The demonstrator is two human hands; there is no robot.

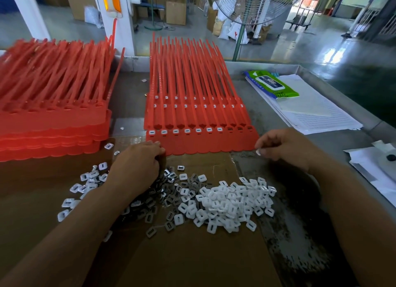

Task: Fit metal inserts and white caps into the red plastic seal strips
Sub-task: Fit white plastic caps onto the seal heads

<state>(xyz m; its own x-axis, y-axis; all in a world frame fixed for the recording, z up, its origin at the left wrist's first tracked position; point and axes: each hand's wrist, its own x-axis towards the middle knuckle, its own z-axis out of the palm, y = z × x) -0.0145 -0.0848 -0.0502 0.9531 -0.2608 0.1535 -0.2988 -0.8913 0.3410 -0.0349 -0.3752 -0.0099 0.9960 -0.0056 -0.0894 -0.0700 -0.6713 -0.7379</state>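
Note:
A sheet of red seal strips lies on top of a stack in the middle of the table. Several of its sockets at the left carry white caps; the three at the right show open. My left hand rests at the sheet's near left corner, fingers curled over the edge. My right hand hovers at the near right corner and pinches a small white cap. A pile of loose white caps and dark metal inserts lies on cardboard before me.
A second stack of red strips stands at the left. A green wipes pack and lined papers lie at the right. White paper with a black knob sits at the far right. A fan stand rises behind the table rim.

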